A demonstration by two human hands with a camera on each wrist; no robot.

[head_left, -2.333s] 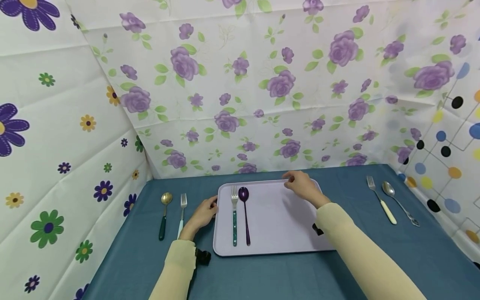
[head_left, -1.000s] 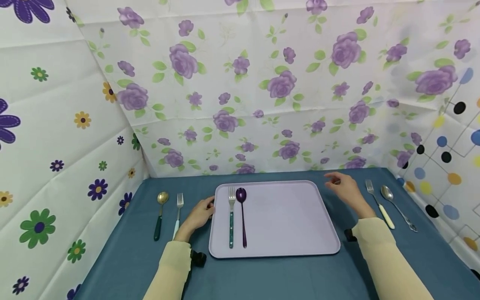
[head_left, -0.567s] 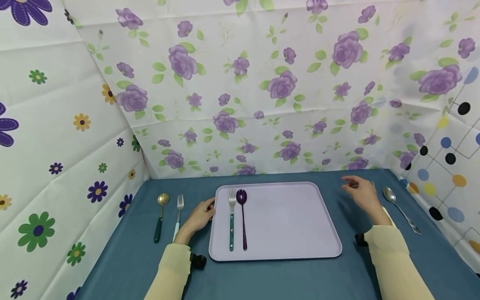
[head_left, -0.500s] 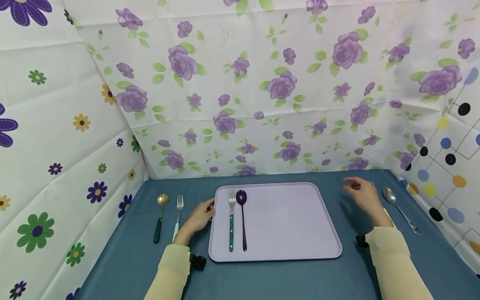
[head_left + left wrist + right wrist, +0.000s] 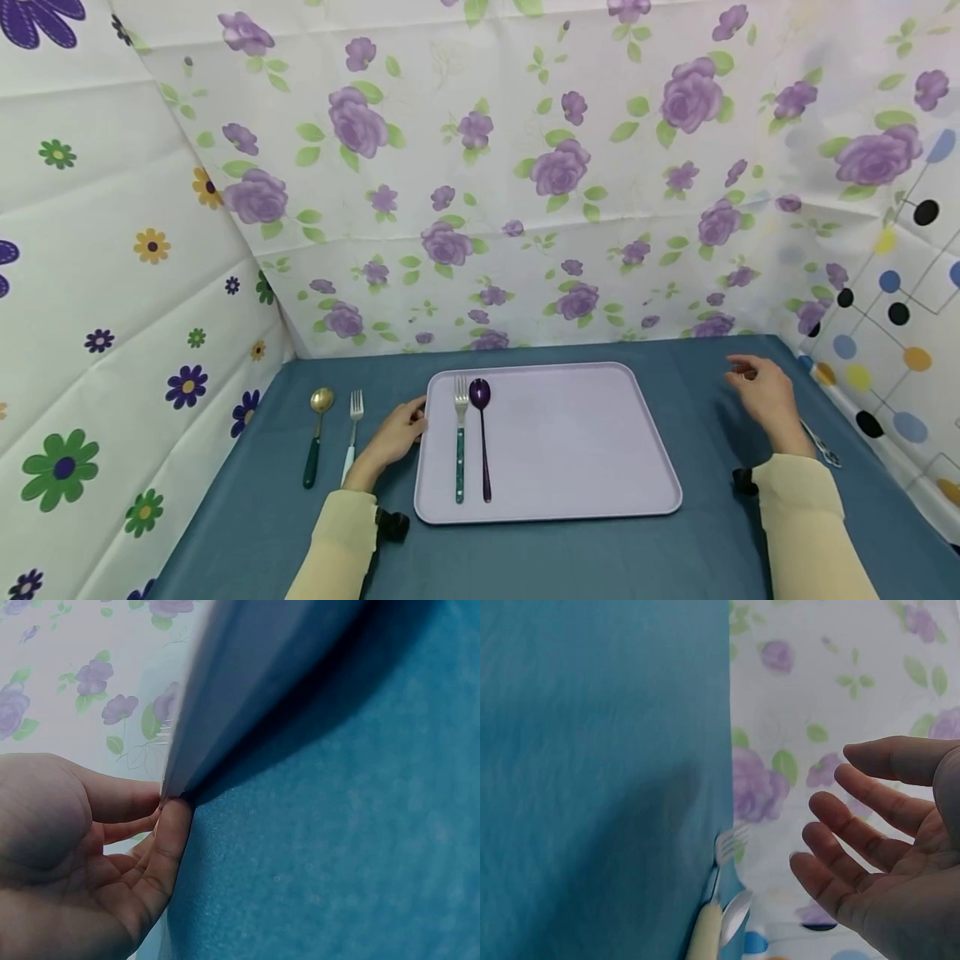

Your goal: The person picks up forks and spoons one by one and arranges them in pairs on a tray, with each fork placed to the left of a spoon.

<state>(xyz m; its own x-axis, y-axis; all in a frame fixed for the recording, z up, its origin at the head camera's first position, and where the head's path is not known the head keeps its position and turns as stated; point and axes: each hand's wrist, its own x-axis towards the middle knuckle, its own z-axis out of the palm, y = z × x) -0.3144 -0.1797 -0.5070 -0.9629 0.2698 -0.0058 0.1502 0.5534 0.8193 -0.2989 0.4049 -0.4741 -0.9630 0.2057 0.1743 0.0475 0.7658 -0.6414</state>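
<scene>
My left hand (image 5: 393,433) is at the left edge of a pale lilac tray (image 5: 577,442); in the left wrist view its thumb and fingertips pinch the tray's rim (image 5: 187,742). On the tray lie a fork (image 5: 460,450) with a green speckled handle and a dark purple spoon (image 5: 484,442), side by side. Far to the right, my right hand (image 5: 767,396) hovers above the cloth with loosely bent fingers and nothing in them. Below it, the right wrist view shows a cream-handled fork (image 5: 705,930) and a silver spoon (image 5: 736,915). The head view shows only the spoon's handle end.
Left of the tray, a gold spoon (image 5: 312,450) with a dark green handle lies beside a fork (image 5: 355,417) with a pale handle, partly covered by my left arm. Blue cloth (image 5: 555,558) covers the table. Flower-patterned sheets (image 5: 495,167) stand behind and at the sides.
My right hand has travelled right, from over the tray's far right part to above the right-hand fork and spoon, now covering the fork in the head view. The left hand stays at the tray's edge.
</scene>
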